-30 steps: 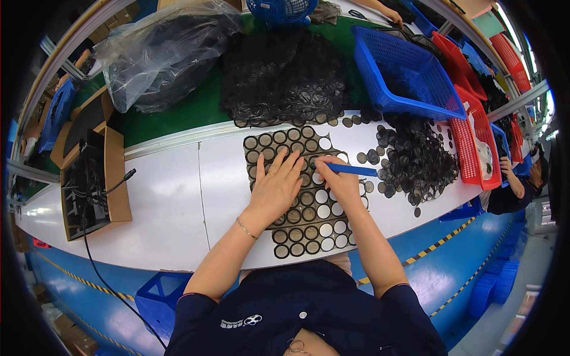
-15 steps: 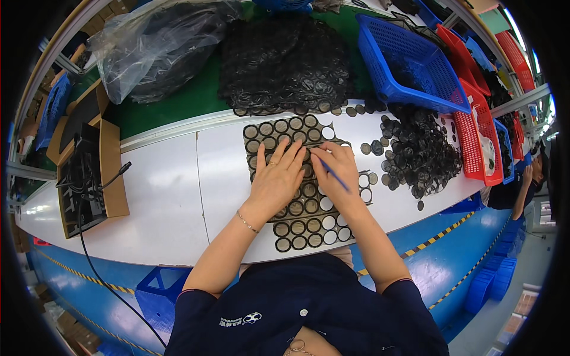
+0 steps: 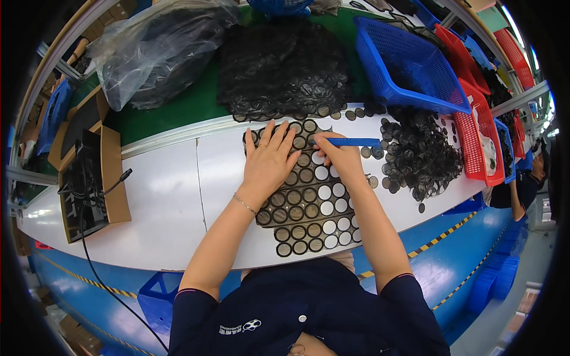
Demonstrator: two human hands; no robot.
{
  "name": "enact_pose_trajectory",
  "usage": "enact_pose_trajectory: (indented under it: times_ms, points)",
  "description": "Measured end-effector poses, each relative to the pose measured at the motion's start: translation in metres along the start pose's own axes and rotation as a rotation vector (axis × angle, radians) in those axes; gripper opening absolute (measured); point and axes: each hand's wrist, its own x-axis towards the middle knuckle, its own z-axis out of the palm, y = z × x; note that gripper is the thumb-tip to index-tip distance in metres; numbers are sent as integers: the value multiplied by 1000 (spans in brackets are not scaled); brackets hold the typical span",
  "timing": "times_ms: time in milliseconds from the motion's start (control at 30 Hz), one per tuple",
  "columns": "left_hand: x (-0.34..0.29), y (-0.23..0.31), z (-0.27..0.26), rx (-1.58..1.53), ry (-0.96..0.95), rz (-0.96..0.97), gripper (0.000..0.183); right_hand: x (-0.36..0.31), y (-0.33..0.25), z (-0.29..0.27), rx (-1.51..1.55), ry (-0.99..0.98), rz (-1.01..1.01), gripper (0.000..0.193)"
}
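Sheets of black-rimmed round pieces (image 3: 302,212) lie in rows on the white table in front of me. Most circles have a dull grey-brown centre, while several toward the right show white. My left hand (image 3: 267,160) rests flat on the upper sheet, its fingers spread. Beside it, my right hand (image 3: 343,157) pinches a slim blue stick-shaped tool (image 3: 359,142), held almost level with its long end to the right. The tool's working tip is hidden at my fingertips, over the sheet's upper right part.
Loose dark discs (image 3: 421,151) are heaped on the right, near a blue basket (image 3: 404,95) and a red basket (image 3: 475,142). Behind the sheets lies a large black stack (image 3: 282,65), beside a clear plastic bag (image 3: 160,53). An open cardboard box (image 3: 116,178) with cables stands left.
The blue tool has swung from slanting toward me to nearly level, pointing right. My right hand has shifted slightly up; my left hand has moved a little left.
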Motion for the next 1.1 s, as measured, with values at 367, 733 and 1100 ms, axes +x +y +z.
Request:
enact_pose_trajectory:
  times_ms: [367, 733, 1100]
  points:
    - [1, 0, 1, -22, 42, -3, 47, 3, -2, 4, -91, 12, 18, 26]
    - [2, 3, -2, -42, 11, -34, 46, 28, 2, -74, -1014, 763, -668, 18]
    - [1, 1, -1, -28, 36, -21, 42, 34, -11, 8, -50, 14, -15, 26]
